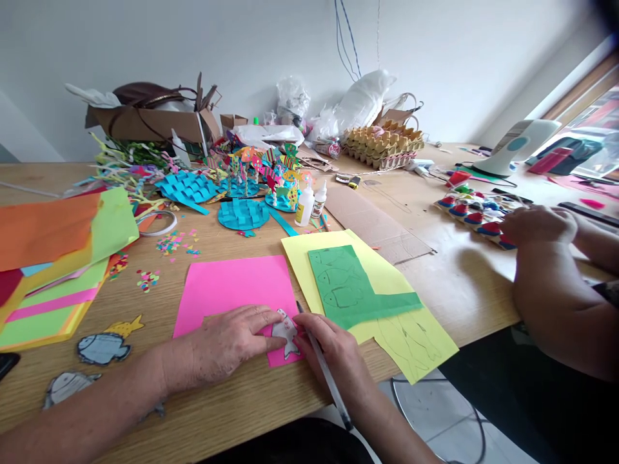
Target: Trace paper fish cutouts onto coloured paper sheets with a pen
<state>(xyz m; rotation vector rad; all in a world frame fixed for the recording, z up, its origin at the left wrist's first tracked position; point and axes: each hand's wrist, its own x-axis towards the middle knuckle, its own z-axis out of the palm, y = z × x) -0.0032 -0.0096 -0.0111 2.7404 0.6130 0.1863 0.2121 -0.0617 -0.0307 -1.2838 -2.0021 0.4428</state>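
My left hand (pixel 225 345) rests on a pink sheet (pixel 236 283), its fingers stretched out and thumb apart. Its index finger and thumb press on a small white fish-shaped cutout (pixel 285 333) with a dark outline. In my right hand (pixel 333 351) is a pen (pixel 329 380), its tip by the upper right edge of the cutout. Right of the pink sheet, a green paper piece (pixel 345 283) with drawn fish overlaps a yellow sheet (pixel 401 293), which also bears fish outlines. A grey-blue fish cutout (pixel 104 347) and another fish cutout (pixel 70 386) lie beside my left forearm.
Stacked coloured paper (pixel 53 238) is at left, near a tape roll (pixel 164 222) and confetti (pixel 176 243). Glue bottles (pixel 304 205), blue woven paper (pixel 242 214) and egg cartons (pixel 382 145) stand farther back. Another person's hand (pixel 539 225) is over a painted carton (pixel 476 216) at right.
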